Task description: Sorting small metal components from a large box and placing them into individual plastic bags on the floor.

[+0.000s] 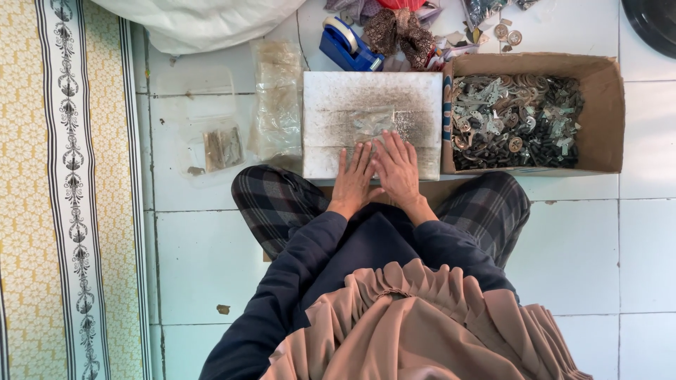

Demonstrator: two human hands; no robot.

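Observation:
I sit cross-legged on a tiled floor. My left hand (353,179) and my right hand (398,169) lie flat, side by side, palms down on a smudged white slab (331,105) in front of my knees. Under the fingertips lies a small clear plastic bag (371,124) with something pale in it. Both hands press down on it with the fingers spread; neither one grips anything.
A cardboard box (605,112) of small metal parts stands right of the slab. Clear plastic bags (277,98) and a small filled bag (223,148) lie to the left. A blue tape dispenser (345,46) and fabric scraps sit behind. A patterned mat (63,197) runs along the left.

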